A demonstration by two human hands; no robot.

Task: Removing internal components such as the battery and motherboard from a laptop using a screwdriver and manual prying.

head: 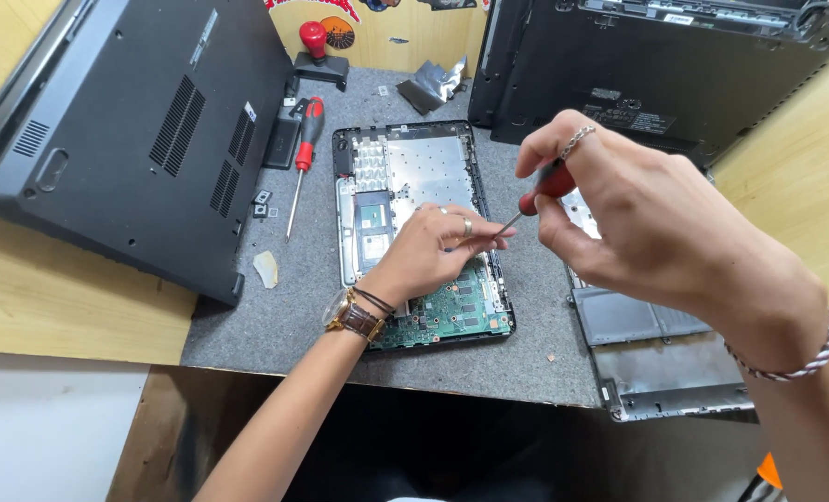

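Observation:
An opened laptop base lies on a grey mat, its green circuit board bare at the near end. My right hand grips a red-handled screwdriver whose thin shaft slants down toward the board. Resting on the laptop, my left hand pinches the shaft near its tip with the fingertips. A watch and bands circle the left wrist; a ring and a bracelet are on the right.
A second red-handled screwdriver lies left of the laptop. Closed dark laptops lean at the left and back right. A removed grey cover sits at the right. Small loose parts dot the grey mat.

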